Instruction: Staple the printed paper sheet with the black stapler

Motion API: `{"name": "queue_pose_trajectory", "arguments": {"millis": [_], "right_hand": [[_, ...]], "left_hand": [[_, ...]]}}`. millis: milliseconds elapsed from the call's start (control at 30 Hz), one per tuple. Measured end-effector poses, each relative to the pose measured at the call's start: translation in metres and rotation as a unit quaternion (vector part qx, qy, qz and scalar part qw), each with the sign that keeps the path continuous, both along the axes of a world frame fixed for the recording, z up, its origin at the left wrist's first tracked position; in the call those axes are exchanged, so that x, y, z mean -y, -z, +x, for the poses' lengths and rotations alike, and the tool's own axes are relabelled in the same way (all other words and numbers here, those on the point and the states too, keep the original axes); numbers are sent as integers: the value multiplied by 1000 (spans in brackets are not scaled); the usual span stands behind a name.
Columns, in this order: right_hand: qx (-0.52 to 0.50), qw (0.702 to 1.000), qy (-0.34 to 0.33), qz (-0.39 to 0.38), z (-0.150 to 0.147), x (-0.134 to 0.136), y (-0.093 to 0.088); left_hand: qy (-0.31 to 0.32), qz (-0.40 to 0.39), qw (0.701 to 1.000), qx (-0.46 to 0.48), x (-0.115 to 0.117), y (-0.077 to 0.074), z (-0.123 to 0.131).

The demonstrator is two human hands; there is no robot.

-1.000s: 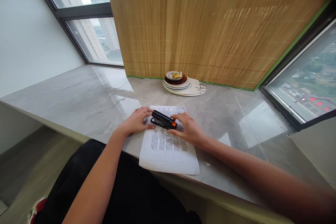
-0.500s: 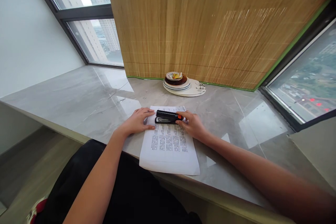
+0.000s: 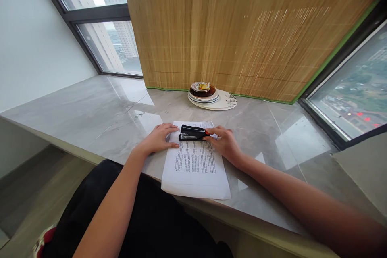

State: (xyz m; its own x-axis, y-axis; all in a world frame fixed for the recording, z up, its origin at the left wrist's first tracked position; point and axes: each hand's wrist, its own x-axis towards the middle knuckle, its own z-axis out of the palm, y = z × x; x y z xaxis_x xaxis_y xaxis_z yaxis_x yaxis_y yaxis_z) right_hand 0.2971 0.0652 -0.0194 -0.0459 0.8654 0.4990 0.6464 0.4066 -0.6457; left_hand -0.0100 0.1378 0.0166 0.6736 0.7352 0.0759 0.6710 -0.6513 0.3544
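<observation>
A black stapler (image 3: 192,133) lies across the upper part of a printed sheet of paper (image 3: 196,183), its jaw end pointing left. My right hand (image 3: 225,142) pinches the stapler's right end between thumb and fingers, covering most of a red part there. On the paper's left edge rests my left hand (image 3: 160,139), fingers apart and nothing held in them. Its fingertips come close to the stapler's jaw end without visibly touching it. The paper's lower edge reaches past the front edge of the ledge.
Behind the paper, stacked plates (image 3: 203,96) sit on an oval white board (image 3: 227,100) on the grey marble ledge (image 3: 90,113). A bamboo blind (image 3: 229,36) hangs at the back, with windows on both sides. My legs are below the ledge.
My right hand has shifted its hold on the stapler's end, now hiding more of the red part. The stapler has turned slightly. My left hand stays almost in place.
</observation>
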Motion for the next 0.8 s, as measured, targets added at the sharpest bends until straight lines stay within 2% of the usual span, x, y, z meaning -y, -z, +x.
{"name": "queue_pose_trajectory", "arguments": {"millis": [133,367,467,533,600,667,733,800], "right_hand": [[21,1000,3,-10,-1,1,-2],[59,998,-35,-5,-14,-4,-20],[78,993,-83,-22,-23,-14,-18],[78,992,-96,-19,-26,-19,-13],[68,994,-88,21,-28,-20,-7],[68,989,-80,103,-29,-18,-4],[98,972,-77,197,-29,-15,-3],[147,949,-80,266,-30,-10,-5]], "left_hand": [[1,4,1000,17,-2,3,-2],[-4,-7,999,44,-3,4,-2],[-18,-31,994,103,-3,5,0],[-34,-68,980,182,-2,4,3],[-55,-147,946,284,-2,2,5],[-79,-251,890,373,0,-2,6],[-99,-348,833,419,1,-6,5],[-111,-419,789,436,2,-8,4]]}}
